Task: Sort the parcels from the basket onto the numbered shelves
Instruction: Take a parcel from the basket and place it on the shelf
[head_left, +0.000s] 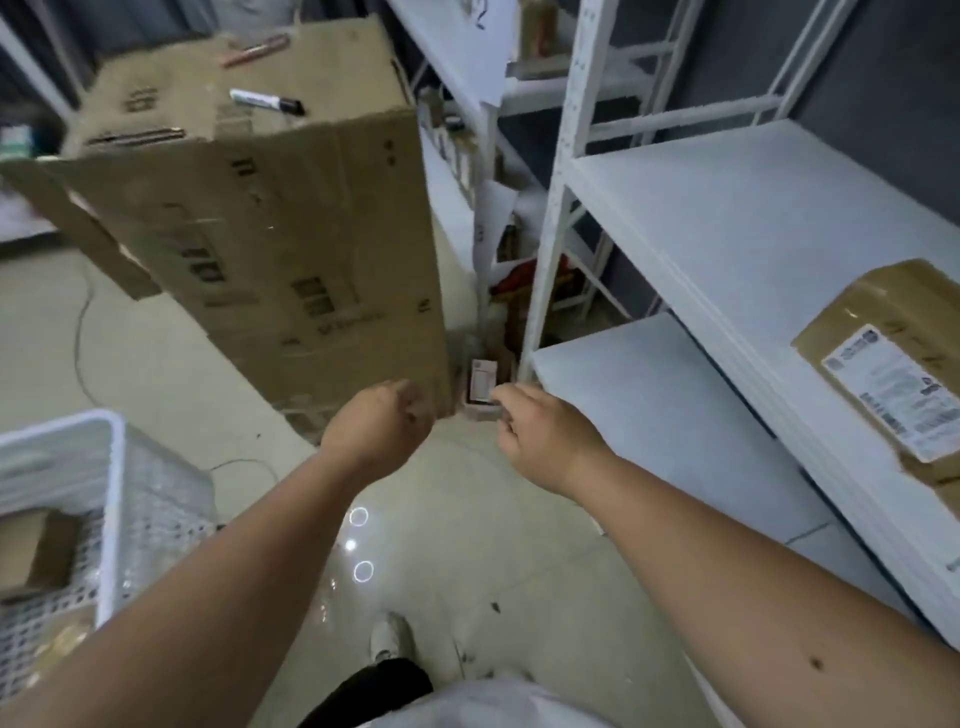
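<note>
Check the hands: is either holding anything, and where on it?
Left hand is curled, nothing visible in it. Right hand reaches toward a small pink box on the floor; whether its fingertips grip the box cannot be told.

Aisle layout, basket to shelves
Basket at left with a parcel inside; tall carton ahead, marker on top; shelves at right, labelled parcel on them.
</note>
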